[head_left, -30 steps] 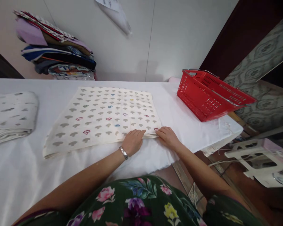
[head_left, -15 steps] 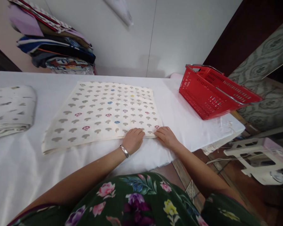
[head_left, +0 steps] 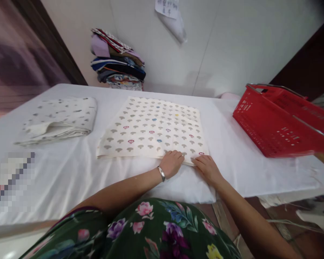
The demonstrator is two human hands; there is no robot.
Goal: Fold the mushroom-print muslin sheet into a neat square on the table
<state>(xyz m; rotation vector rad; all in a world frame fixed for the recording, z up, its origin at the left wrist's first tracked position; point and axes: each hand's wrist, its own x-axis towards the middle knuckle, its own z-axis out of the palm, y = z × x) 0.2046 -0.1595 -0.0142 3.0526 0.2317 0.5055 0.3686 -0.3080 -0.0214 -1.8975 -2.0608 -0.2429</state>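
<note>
A folded cream cloth (head_left: 151, 129) printed with grey mushrooms, plus a few red, blue and yellow ones, lies flat on the white-covered table. My left hand (head_left: 172, 163), a silver bracelet at its wrist, is closed on the cloth's near edge, right of its middle. At the near right corner, the fingers of my right hand (head_left: 207, 168) close over the same edge, a short gap from the left. Both thumbs are largely hidden. Layered folds show along the edge between the hands.
Another folded white cloth (head_left: 67, 117) with a grey print lies to the left. A red plastic basket (head_left: 283, 126) stands at the right. Against the wall rises a stack of folded fabrics (head_left: 118, 61). A pixelated patch covers something at the left on the white tablecloth (head_left: 70, 180).
My view has turned left, so everything sits farther right in it and more of the left cloth shows. Both hands stay at the mushroom cloth's near edge.
</note>
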